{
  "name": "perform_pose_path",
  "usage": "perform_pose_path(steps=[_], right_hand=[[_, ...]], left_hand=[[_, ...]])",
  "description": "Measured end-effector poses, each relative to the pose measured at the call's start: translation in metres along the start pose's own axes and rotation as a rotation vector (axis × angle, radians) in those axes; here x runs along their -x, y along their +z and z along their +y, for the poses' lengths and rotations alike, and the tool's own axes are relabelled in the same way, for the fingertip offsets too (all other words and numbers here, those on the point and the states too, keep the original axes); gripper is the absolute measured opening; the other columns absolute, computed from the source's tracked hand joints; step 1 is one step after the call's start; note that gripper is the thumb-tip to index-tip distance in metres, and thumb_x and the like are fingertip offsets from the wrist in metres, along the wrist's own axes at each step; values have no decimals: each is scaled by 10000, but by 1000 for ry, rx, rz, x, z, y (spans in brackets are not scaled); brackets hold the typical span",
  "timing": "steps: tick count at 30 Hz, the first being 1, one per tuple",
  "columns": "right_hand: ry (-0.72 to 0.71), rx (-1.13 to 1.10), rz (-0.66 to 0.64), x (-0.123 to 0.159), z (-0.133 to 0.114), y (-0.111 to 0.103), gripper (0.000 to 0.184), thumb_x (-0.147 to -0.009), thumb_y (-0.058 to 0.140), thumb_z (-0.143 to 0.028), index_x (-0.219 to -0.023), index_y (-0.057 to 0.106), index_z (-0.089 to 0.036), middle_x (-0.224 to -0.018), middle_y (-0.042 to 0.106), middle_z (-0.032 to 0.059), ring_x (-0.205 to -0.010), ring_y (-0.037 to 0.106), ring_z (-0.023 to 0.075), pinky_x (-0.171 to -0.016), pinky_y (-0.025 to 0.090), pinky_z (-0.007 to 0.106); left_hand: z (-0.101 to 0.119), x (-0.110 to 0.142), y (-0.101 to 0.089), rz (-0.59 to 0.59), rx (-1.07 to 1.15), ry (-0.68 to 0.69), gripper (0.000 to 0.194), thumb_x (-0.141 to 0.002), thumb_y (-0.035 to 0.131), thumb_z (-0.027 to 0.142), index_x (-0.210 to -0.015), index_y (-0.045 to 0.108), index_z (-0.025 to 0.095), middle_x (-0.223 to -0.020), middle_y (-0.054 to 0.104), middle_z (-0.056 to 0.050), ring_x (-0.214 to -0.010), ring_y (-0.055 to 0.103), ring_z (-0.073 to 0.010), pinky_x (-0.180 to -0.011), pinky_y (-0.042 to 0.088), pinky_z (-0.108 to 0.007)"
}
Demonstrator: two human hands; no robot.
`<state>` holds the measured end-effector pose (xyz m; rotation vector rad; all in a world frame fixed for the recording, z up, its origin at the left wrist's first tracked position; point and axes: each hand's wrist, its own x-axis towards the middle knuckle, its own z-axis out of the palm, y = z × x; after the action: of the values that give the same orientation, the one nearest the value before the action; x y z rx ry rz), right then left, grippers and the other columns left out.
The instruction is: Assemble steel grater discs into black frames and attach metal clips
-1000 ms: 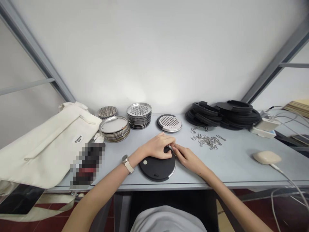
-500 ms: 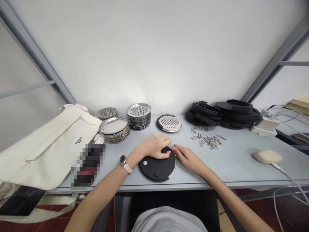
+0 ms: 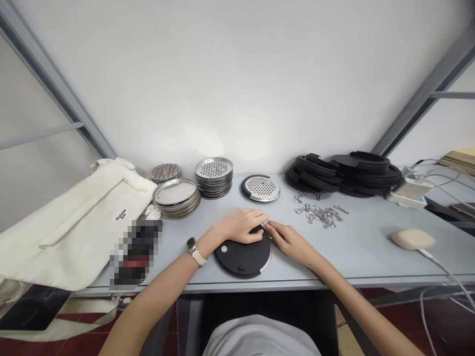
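Note:
A black round disc [image 3: 243, 257] with a light dot and a metal rim along its right side lies flat near the table's front edge. My left hand [image 3: 239, 226] lies over its upper part, thumb across the face and fingers bent around the far edge. At the disc's upper right edge, my right hand [image 3: 289, 241] has its fingertips pinched on a small metal wire clip [image 3: 264, 225], mostly hidden by the fingers. Further right is a loose pile of similar wire clips [image 3: 322, 215].
Behind the hands sits a perforated metal grater disc [image 3: 262, 187] in a black holder. Stacks of metal grater discs [image 3: 214, 168] and plain-faced discs [image 3: 176, 192] stand left, beside a white bag [image 3: 85, 222]. Black holders [image 3: 313, 173] are heaped right, near a corded cream-coloured device [image 3: 413, 239].
Both hands stay at the disc's upper right edge with almost no movement. The whole view has shifted very slightly.

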<state>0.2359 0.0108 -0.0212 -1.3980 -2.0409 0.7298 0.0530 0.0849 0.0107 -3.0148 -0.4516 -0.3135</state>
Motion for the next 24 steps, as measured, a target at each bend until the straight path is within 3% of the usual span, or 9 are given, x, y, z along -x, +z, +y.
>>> perform_pose_path(steps=[24], right_hand=[[5, -4, -1, 0, 3, 0, 331, -979, 276, -369, -751, 455, -210, -707, 588, 8, -626, 527, 152, -626, 372, 265]], left_hand=[[1, 1, 0, 7, -30, -30, 189, -846, 500, 353, -939, 531, 191, -868, 530, -39, -682, 524, -164, -555, 350, -289]])
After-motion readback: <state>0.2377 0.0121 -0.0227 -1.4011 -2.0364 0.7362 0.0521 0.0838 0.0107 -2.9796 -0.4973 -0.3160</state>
